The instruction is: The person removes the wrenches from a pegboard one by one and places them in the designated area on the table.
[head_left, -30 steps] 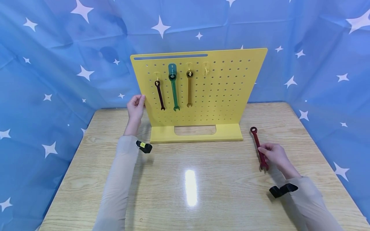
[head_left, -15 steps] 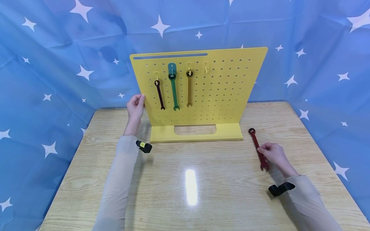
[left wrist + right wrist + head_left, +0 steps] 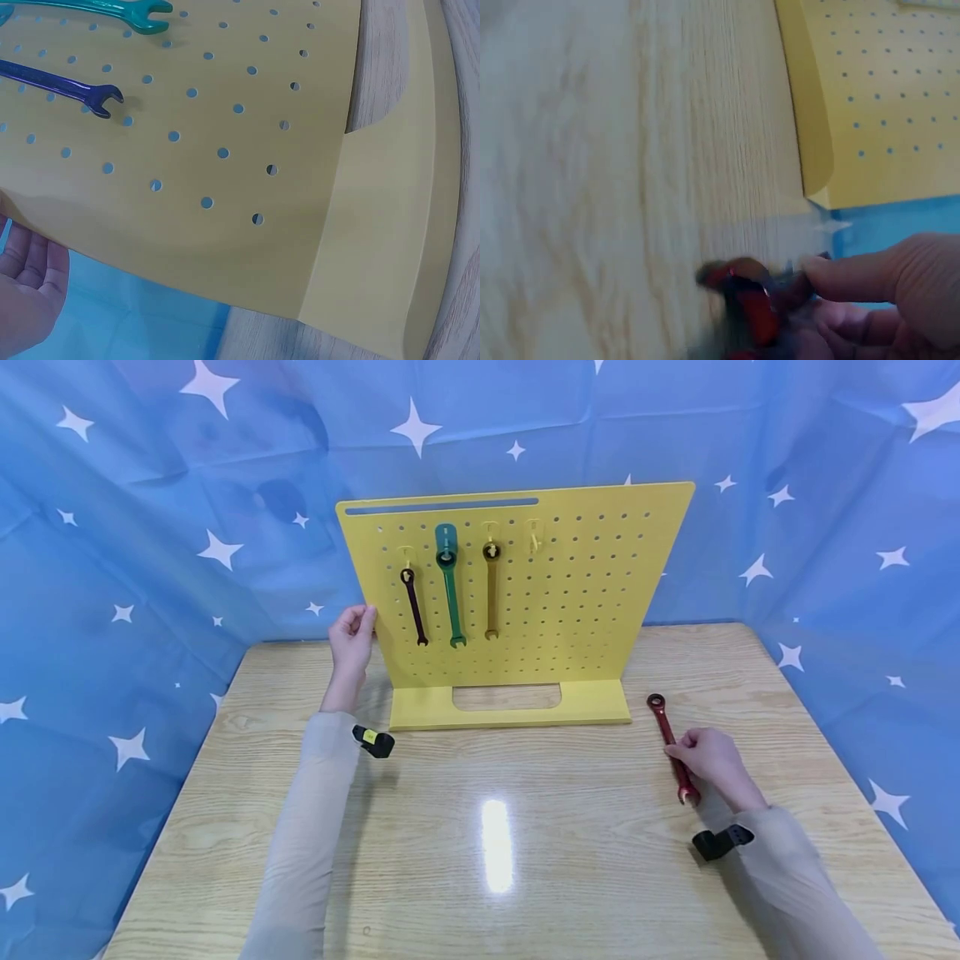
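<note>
Pinching the red wrench [image 3: 665, 727] mid-shaft with the right grip [image 3: 708, 757], to the right of the yellow pegboard [image 3: 592, 702], and holding that board's left edge with the left grip [image 3: 351, 639]. Could swivel or slip from so small a hold. Cannot tell, through right-wrist blur, whether touching the tabletop [image 3: 420, 860].

In your right wrist view, blur smears the red wrench [image 3: 759, 319], and you can't make out exactly where your right grip [image 3: 915, 292] meets it; from the head, your fingers cover part of its shaft. In your left wrist view, the frame crops the green wrench [image 3: 124, 9], the purple wrench [image 3: 56, 84] and your left grip [image 3: 31, 300], whose fingertips go behind the yellow pegboard [image 3: 195, 251]. Marking on the yellow tag [image 3: 370, 736] is too small to read.
</note>
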Demonstrator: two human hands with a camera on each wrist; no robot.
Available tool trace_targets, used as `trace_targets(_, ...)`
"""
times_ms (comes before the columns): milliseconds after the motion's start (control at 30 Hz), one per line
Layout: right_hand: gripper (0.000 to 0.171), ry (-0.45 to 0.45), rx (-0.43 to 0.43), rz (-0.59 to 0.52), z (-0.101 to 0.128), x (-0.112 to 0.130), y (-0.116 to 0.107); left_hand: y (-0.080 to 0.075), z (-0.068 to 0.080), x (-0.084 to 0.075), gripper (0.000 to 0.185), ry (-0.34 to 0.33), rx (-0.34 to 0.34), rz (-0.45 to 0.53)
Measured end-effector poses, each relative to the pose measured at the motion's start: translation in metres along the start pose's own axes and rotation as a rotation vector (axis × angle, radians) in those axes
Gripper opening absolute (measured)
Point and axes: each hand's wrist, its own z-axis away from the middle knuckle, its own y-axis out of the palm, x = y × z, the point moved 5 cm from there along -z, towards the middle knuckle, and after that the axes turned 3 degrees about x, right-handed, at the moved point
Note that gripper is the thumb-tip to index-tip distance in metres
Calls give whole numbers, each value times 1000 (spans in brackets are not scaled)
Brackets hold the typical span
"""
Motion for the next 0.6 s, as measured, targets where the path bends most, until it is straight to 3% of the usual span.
trace_targets(167,29,33,37,-34,1,-1,-2,-1,1,-1,13,3,3,6)
trace_targets(300,29,2,2,-40,1,-2,-2,-1,1,-1,14,15,2,14)
trace_targets(600,21,-134,-229,-53,-5,15,-12,0,1,-1,14,14,8,10)
